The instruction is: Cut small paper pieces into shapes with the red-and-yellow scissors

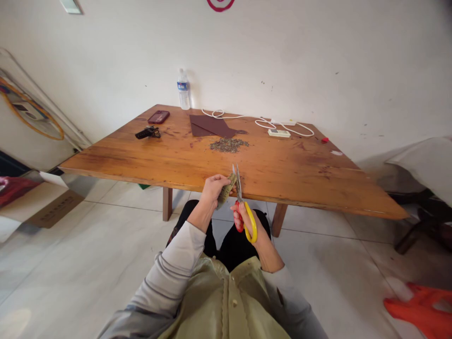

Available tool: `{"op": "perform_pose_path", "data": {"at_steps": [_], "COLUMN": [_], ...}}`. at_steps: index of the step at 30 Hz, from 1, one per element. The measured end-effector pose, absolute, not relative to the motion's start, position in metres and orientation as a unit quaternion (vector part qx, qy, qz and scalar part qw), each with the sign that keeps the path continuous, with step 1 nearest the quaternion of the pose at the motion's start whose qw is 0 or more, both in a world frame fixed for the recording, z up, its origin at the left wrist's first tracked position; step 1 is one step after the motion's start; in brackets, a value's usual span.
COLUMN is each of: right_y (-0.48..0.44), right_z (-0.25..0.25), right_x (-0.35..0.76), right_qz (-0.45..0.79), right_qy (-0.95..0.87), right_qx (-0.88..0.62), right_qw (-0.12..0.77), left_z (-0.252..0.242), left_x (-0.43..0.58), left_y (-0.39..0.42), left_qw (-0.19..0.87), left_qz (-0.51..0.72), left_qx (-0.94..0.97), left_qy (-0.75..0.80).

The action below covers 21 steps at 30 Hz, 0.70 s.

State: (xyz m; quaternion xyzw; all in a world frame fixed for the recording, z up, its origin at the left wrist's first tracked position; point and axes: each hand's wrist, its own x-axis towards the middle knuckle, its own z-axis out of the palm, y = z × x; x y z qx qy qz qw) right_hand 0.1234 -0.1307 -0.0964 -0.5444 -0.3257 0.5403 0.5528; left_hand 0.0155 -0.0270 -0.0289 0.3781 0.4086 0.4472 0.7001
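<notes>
My left hand (213,187) is closed on a small greenish-grey piece of material (227,189) just in front of the wooden table's (300,174) near edge. My right hand (247,221) grips scissors (243,202) with red and yellow handles, blades pointing up and away, right beside that piece. A pile of small grey-green cuttings (229,145) lies on the table beyond my hands. A dark maroon sheet (211,126) lies behind the pile.
On the table are a water bottle (183,89), a red phone (158,117), a black object (147,133), a white cable (261,121) with a white box (278,133). A cardboard box (52,207) sits on the floor left, an orange object (420,306) lower right.
</notes>
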Motion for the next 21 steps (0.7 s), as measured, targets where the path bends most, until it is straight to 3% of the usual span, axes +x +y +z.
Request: {"op": "perform_pose_path", "data": {"at_steps": [21], "right_y": [-0.1344], "right_z": [-0.0941], "right_x": [0.1272], "right_qz": [0.546], "right_qy": [-0.337], "right_qx": [-0.544], "right_qw": [0.54], "left_z": [-0.0308], "left_x": [0.0143], "left_y": [-0.0222], "left_qw": [0.703], "left_qz": [0.43], "left_qx": [0.387], "left_qy": [0.414]}}
